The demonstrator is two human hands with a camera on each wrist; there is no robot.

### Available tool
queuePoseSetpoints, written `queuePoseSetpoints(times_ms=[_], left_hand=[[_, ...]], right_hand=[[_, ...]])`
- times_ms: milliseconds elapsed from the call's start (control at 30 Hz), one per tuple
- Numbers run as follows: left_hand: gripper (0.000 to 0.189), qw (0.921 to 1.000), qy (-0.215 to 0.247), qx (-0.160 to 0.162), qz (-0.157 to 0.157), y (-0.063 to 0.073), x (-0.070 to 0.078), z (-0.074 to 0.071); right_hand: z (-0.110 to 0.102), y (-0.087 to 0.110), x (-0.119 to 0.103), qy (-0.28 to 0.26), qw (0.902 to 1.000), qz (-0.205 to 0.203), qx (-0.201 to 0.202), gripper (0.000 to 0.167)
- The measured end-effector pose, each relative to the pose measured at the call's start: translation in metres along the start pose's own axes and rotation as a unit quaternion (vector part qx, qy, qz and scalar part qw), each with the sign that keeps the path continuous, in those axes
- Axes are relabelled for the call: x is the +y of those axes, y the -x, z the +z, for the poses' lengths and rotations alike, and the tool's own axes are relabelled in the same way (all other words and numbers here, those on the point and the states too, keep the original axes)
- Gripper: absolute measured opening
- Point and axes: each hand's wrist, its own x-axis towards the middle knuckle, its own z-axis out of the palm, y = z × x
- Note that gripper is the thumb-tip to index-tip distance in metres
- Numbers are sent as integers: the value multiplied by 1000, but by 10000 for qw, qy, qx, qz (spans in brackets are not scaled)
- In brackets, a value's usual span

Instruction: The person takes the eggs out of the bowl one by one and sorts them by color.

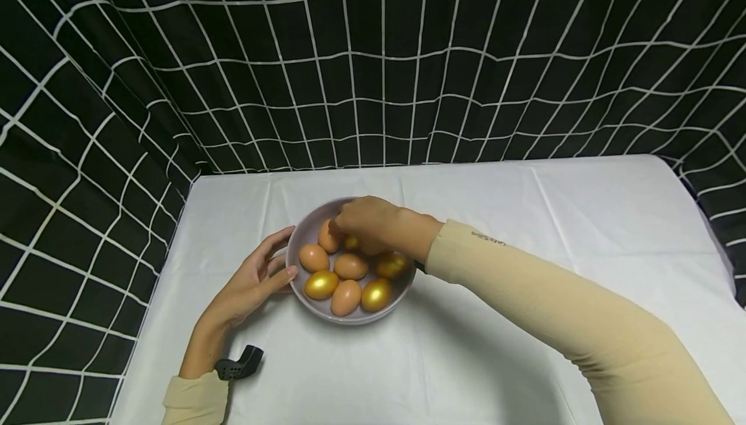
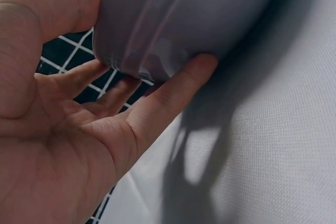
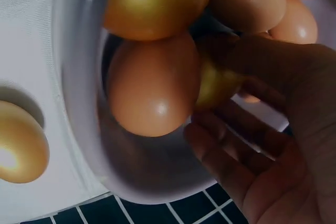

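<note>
A grey-mauve bowl [image 1: 303,234] holds several brown eggs [image 1: 346,297] and several golden eggs [image 1: 322,284]. At its left side my left hand [image 1: 256,282] steadies it, thumb at the rim and fingers spread around the outer wall; the left wrist view shows a fingertip [image 2: 202,66] low on the wall. My right hand [image 1: 373,221] reaches inside the bowl's far right part. In the right wrist view its thumb and fingers close around a golden egg [image 3: 218,85], partly hidden behind a brown egg [image 3: 155,85] and the hand.
Outside the bowl, another golden egg [image 3: 21,142] lies on the white cloth, covered by the right arm in the head view. The white-covered table [image 1: 326,379] is bordered by black curtains [image 1: 361,75] with a white grid. A black band device [image 1: 240,363] sits on the left wrist.
</note>
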Motion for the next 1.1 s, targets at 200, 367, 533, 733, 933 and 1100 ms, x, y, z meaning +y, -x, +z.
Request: queuePoseSetpoints(times_ms=[200,367,533,733,933,1100], left_hand=[[76,10000,12,-35,41,-2,1,0],[75,9999,69,-65,61,-2,1,0],[75,9999,78,-39,63,-1,1,0],[75,10000,83,-17,27,0,0,1],[74,9999,105,21,39,1,-1,0],[74,10000,49,6,79,-1,-3,-1]], right_hand=[[3,0,-2,-380,9992,70,-46,23],[6,2,0,-566,9983,13,-123,30],[6,2,0,-719,9970,-151,-257,36],[7,6,0,-647,9971,-253,-320,34],[5,12,1,-946,9951,-259,139,37],[5,21,4,-1398,9881,-308,559,34]])
